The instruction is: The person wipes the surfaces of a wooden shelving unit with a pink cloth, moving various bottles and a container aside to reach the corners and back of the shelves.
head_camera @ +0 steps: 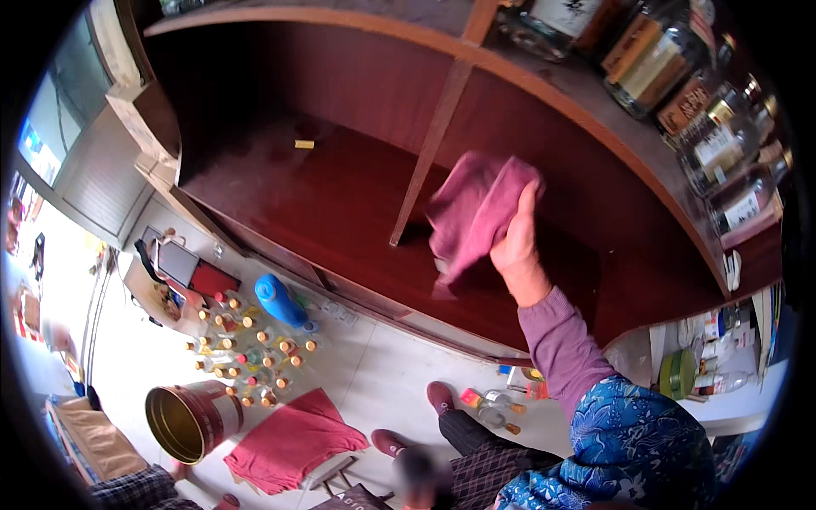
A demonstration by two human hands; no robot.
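Observation:
My right hand (pixel 517 245) holds a folded pink cloth (pixel 475 213), with the thumb along its right edge and the fingers hidden behind it. Both are blurred, in front of the right compartment of a dark red wooden cabinet (pixel 357 197), just right of its upright divider (pixel 433 150). A small yellow piece (pixel 305 145) lies on the shelf board in the left compartment. My left hand is out of view.
Liquor bottles (pixel 644 64) line the upper shelf. On the floor are several capped bottles (pixel 252 357), a blue bottle (pixel 280 303), a red-brown bucket (pixel 194 421), a red cloth (pixel 296 440) and bottles near my feet. A person's plaid-clad leg (pixel 140 491) shows at lower left.

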